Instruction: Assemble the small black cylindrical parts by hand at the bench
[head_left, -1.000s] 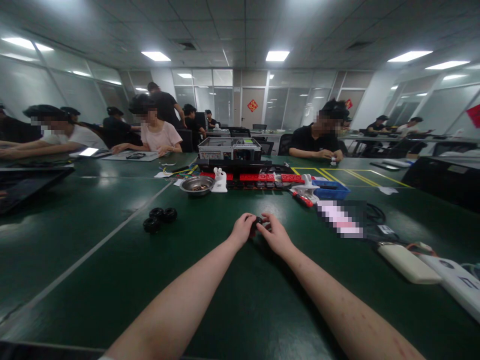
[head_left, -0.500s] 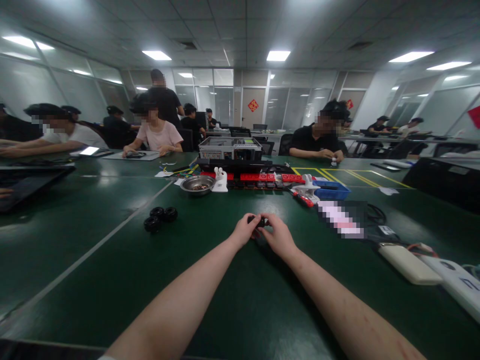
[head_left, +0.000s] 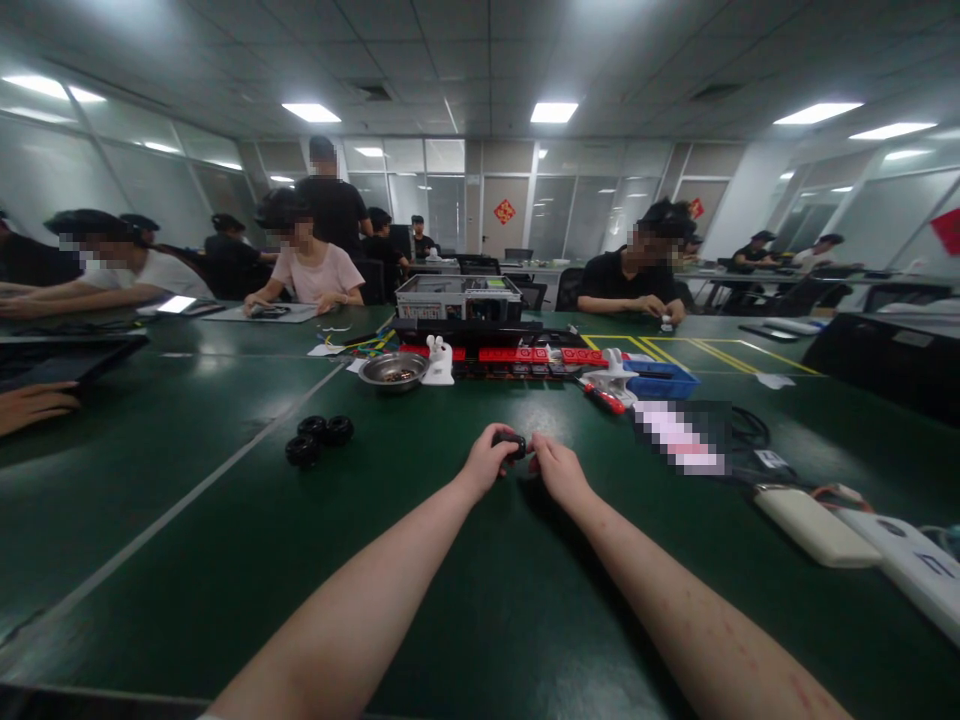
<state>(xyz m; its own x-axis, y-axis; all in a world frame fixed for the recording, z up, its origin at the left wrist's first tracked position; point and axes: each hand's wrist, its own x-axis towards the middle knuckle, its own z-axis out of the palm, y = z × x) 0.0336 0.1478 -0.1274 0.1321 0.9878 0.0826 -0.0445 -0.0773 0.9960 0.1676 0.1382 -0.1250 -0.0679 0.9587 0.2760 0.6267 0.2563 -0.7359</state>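
My left hand (head_left: 487, 462) and my right hand (head_left: 555, 468) meet over the green table (head_left: 225, 560), a little past its middle. Between their fingertips sits a small black wheel-like part (head_left: 513, 443). The left hand's fingers curl round it; the right hand's fingers pinch at its right side. A cluster of three similar black wheels (head_left: 318, 439) lies on the table to the left of my hands, well apart from them.
Beyond my hands lie a metal bowl (head_left: 394, 371), white clips (head_left: 439, 361), a black tray with red blocks (head_left: 525, 357), a blue bin (head_left: 661, 381) and a red-handled tool (head_left: 604, 401). White devices (head_left: 817, 526) and cables lie at right. Several people sit round the table; another person's hand (head_left: 34, 405) rests at left.
My hands have shifted slightly on the black part, the right hand now more to its side. A person's hand has come into view at the left edge. The standing person behind has moved.
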